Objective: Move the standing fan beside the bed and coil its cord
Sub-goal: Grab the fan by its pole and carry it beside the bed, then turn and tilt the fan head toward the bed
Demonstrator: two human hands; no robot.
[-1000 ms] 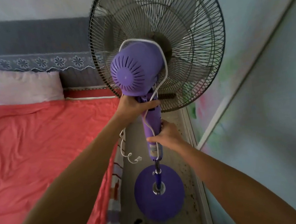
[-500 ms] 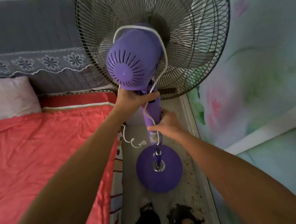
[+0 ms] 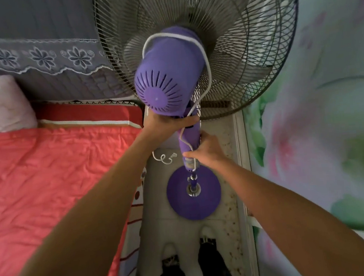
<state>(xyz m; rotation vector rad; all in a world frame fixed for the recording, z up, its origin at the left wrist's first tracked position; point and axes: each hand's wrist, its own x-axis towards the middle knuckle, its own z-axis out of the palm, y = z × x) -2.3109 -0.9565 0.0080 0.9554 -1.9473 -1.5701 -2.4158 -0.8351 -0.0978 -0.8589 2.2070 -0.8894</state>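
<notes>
Place: in the narrow floor (image 3: 161, 213) strip between the bed's (image 3: 46, 173) right edge and the painted wall (image 3: 322, 146), the standing fan (image 3: 166, 79) is upright just ahead of the person's feet.
Fan position: round purple base (image 3: 195, 205) lies on or just over the floor, I cannot tell which; near the head corner of the bed.
Long axis: the pole (image 3: 190, 141) runs straight up toward the camera, motor housing and grille topmost.
Left hand (image 3: 166, 122): closed around the neck just under the motor housing.
Right hand (image 3: 204, 151): closed on the pole lower down, pinning a run of the cord against it.
Cord (image 3: 204, 53): white, looped over the housing, trailing down the pole; the plug (image 3: 172, 155) end dangles loose off the pole's bed side.
Nearer hand: the right sits closer to the base, the left to the loose cord, so the left likely gathers it.
Room: tight either side; open floor only toward the feet.
</notes>
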